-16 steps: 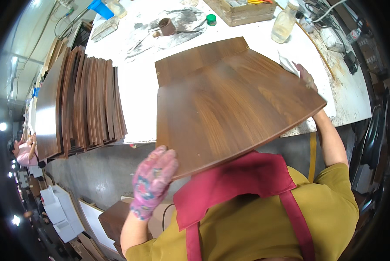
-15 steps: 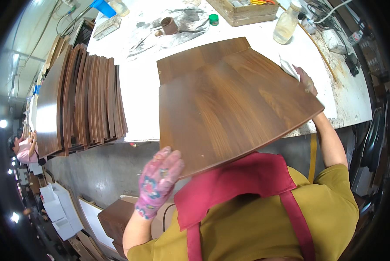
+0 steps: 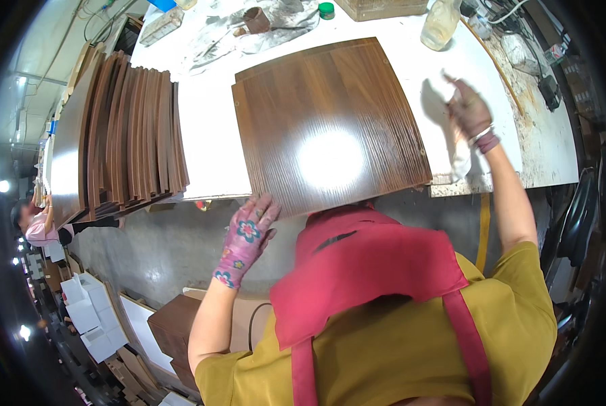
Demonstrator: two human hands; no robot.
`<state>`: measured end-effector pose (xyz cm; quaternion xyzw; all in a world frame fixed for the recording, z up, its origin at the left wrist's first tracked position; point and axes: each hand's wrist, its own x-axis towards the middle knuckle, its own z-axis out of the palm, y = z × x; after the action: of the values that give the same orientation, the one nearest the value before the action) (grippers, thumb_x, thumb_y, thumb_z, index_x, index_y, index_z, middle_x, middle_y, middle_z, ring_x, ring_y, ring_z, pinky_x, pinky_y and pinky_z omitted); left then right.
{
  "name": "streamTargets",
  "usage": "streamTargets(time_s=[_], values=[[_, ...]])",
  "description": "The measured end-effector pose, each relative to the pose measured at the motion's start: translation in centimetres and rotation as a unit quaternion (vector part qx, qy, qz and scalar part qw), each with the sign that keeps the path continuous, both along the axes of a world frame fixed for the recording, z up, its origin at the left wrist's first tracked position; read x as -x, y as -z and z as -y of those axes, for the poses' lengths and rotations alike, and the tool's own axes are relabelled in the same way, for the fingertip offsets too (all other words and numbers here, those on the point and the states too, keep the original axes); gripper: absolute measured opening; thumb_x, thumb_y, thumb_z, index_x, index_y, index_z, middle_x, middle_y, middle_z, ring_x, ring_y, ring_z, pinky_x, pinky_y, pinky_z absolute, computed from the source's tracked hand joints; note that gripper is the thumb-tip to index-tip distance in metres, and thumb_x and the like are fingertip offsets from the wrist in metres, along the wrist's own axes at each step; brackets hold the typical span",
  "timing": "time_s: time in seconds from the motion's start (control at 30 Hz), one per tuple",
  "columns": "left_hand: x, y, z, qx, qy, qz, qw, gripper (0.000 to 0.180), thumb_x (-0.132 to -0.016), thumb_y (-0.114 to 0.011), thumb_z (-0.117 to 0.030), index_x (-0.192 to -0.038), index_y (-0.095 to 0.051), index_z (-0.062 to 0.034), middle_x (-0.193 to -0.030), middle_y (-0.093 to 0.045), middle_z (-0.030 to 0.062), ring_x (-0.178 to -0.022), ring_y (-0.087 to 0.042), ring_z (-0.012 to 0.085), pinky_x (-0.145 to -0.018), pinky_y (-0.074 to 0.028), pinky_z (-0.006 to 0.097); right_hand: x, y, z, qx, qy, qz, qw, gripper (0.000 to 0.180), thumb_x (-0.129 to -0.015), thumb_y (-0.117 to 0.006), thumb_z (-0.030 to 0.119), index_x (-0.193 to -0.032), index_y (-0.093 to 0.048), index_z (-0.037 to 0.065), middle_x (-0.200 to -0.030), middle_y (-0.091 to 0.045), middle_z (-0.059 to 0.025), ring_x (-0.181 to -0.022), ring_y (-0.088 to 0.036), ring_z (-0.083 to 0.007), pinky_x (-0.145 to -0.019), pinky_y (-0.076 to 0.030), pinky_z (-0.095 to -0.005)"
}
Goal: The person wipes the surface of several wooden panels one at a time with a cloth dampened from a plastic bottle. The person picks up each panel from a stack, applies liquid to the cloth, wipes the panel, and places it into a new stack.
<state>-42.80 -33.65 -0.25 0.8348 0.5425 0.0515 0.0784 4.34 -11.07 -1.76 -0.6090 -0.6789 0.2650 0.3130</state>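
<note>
A dark brown wood-grain panel (image 3: 330, 101) lies on the white worktable, with a bright glare on its face and its near edge jutting past the table's edge. A strip of another panel shows under its far left side. At the near left corner is my left hand (image 3: 247, 229) in a pink flowered glove, fingertips against the corner, thumb apart, the hand open. To the right of the panel hovers my right hand (image 3: 471, 111), in a darkly stained glove with a finger stretched out. A white cloth (image 3: 460, 159) hangs from its grip.
Several similar panels (image 3: 130, 128) stand on edge at the left. At the back are a stained sheet (image 3: 215, 40), a brown cup (image 3: 255, 20), a green-lidded jar (image 3: 326, 10), a wooden box (image 3: 377, 8) and a clear bottle (image 3: 441, 26). Another person (image 3: 39, 227) is far left.
The upper panel has come down and back, squared over the one below. My right hand has let go of its right edge and moved clear with the cloth; my left hand loosened its grip.
</note>
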Motion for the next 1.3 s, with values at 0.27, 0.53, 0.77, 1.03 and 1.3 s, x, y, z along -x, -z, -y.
streamTargets(time_s=[0.27, 0.53, 0.77, 1.03, 1.3], values=[[3.4, 2.0, -10.6, -0.187, -0.096, 0.13, 0.969, 0.047, -0.088, -0.064, -0.009, -0.132, -0.049, -0.0024, -0.131, -0.053, 0.0202, -0.123, -0.05, 0.0358, -0.104, -0.042, 0.042, 1.5, -9.5, -0.6, 0.007, -0.121, -0.207, 0.971, 0.056, -0.085, -0.061, 0.004, -0.139, -0.046, 0.006, -0.119, -0.059, -0.0109, -0.105, -0.058, -0.0144, -0.091, -0.048, -0.0247], [2.9, 9.4, -21.2, -0.187, -0.149, 0.147, 0.96, 0.045, -0.095, -0.052, -0.033, -0.133, -0.051, -0.0096, -0.139, -0.047, 0.0166, -0.128, -0.044, 0.0342, -0.108, -0.034, 0.045, 16.6, -0.3, -7.2, -0.06, -0.197, 0.092, 0.974, 0.056, -0.083, -0.07, 0.033, -0.135, -0.053, 0.022, -0.126, -0.054, -0.0157, -0.118, -0.052, -0.0296, -0.102, -0.042, -0.0403], [3.9, 10.1, -21.1, -0.174, -0.186, 0.14, 0.957, 0.047, -0.095, -0.052, -0.034, -0.136, -0.05, -0.0098, -0.142, -0.047, 0.0119, -0.129, -0.044, 0.0318, -0.109, -0.032, 0.044, 29.7, 3.9, 9.4, -0.232, -0.463, 0.125, 0.847, 0.052, -0.07, -0.074, 0.023, -0.121, -0.064, 0.023, -0.112, -0.056, -0.0098, -0.103, -0.055, -0.028, -0.086, -0.045, -0.0422], [3.2, 10.0, -21.0, -0.186, -0.229, 0.158, 0.942, 0.047, -0.095, -0.05, -0.035, -0.135, -0.05, -0.0099, -0.142, -0.047, 0.0109, -0.13, -0.044, 0.029, -0.111, -0.03, 0.042, 20.7, 0.2, 10.5, -0.079, -0.516, 0.229, 0.822, 0.06, -0.065, -0.073, 0.018, -0.125, -0.062, 0.021, -0.105, -0.056, -0.0094, -0.095, -0.053, -0.029, -0.081, -0.045, -0.0419], [3.9, 10.4, -20.7, -0.186, -0.24, 0.155, 0.94, 0.048, -0.096, -0.049, -0.036, -0.136, -0.049, -0.0098, -0.143, -0.045, 0.0132, -0.13, -0.045, 0.0301, -0.109, -0.032, 0.041, 24.0, 1.3, 10.3, -0.179, -0.57, 0.188, 0.779, 0.043, -0.075, -0.061, 0.018, -0.118, -0.064, 0.023, -0.106, -0.057, -0.0056, -0.092, -0.055, -0.0255, -0.076, -0.048, -0.0397]])
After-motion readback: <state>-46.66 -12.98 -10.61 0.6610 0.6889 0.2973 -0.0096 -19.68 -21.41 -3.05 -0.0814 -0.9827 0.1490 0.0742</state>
